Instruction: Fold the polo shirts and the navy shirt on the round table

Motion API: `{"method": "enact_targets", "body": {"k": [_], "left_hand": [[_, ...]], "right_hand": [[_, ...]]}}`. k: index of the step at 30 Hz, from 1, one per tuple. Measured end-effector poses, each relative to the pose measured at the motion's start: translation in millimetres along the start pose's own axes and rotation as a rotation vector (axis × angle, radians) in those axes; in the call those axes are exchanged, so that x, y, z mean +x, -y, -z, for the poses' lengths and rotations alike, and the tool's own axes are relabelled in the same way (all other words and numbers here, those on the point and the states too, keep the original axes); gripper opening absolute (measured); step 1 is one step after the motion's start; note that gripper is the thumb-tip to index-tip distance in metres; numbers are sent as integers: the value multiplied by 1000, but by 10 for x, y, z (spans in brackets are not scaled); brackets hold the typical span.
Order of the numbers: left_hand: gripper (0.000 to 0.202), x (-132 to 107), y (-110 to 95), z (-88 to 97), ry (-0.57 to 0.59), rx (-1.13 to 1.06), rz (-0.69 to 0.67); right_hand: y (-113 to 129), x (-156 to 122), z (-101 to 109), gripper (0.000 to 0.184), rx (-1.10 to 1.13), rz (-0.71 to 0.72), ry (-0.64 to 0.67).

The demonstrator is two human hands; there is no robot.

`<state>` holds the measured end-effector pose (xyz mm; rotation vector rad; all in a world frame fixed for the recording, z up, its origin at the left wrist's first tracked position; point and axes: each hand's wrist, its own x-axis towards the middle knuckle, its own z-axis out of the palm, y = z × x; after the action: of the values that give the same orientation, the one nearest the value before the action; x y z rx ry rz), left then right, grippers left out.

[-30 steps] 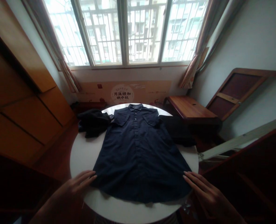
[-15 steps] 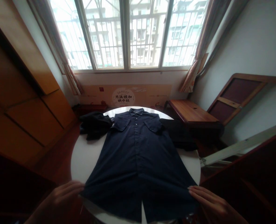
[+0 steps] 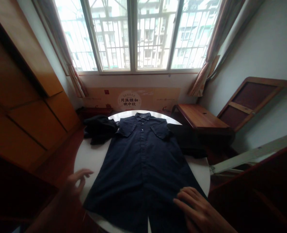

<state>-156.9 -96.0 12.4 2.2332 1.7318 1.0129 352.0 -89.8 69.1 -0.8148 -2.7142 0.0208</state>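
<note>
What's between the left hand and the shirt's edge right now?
In the head view, only bare white table separates the left hand from the dark shirt; the fingers hover apart from its edge.

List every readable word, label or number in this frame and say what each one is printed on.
"月满颐和" over "映中秋": on the round emblem of the cardboard panel leaning under the window.
A small arc of text above those characters in the emblem: too blurred to read.
Small red marks elsewhere on the panel: too small to read.
The dark shirt shows no readable label.

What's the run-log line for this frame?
left hand: open, off the cloth, beside hem | right hand: flat on navy shirt, near hem | shirt: spread face up, buttoned, on round white table | dark clothes by collar
</note>
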Motion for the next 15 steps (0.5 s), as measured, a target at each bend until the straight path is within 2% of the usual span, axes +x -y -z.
{"method": "enact_targets", "body": {"k": [1,3,4,7,9,12,15], "left_hand": [[30,243,-13,-30,6,-4,36],[29,848,-38,-96,18,-22,107],[30,1192,-43,-135,13,-20,153],[34,2242,-16,-287,105,68,239],[37,2831,30,-423,140,161,332],[36,3416,122,-657,176,224,396],[39,3690,232,-876,188,279,440]], "right_hand": [[123,253,-21,36,52,-4,37],[371,813,-130,13,121,212,147],[491,1097,-213,8,117,336,193],[807,1854,-513,12,51,607,191],[967,2217,-705,17,39,690,236],[1138,2529,-915,28,-20,734,275],[1293,2653,-1027,29,-93,792,318]]}}
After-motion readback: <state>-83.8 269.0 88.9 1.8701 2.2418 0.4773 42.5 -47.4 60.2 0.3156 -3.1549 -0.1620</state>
